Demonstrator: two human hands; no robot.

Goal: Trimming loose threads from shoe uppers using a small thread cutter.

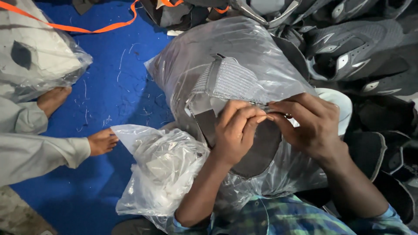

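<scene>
A blue floor mat [109, 87] covers the floor, strewn with thread scraps, and an orange strap [87, 28] snakes across its far edge. Along the right side lies a heap of grey and black shoe uppers [361, 56]. In the middle, on the person's lap, sits a big clear bag [204, 52] stuffed with grey pieces. Beside it to the left is a smaller bag [161, 169] of white pieces, and a third bag [35, 56] rests at the mat's far left corner. Two bare feet [102, 141] of another person in pale trousers rest on the mat's left edge. On top of the big bag lies a grey mesh upper [230, 82]. The left hand [235, 130] and right hand [311, 124] meet over its near edge, each grip narrow, fingertips pinching the edge of the upper, with a ring on one right finger.
</scene>
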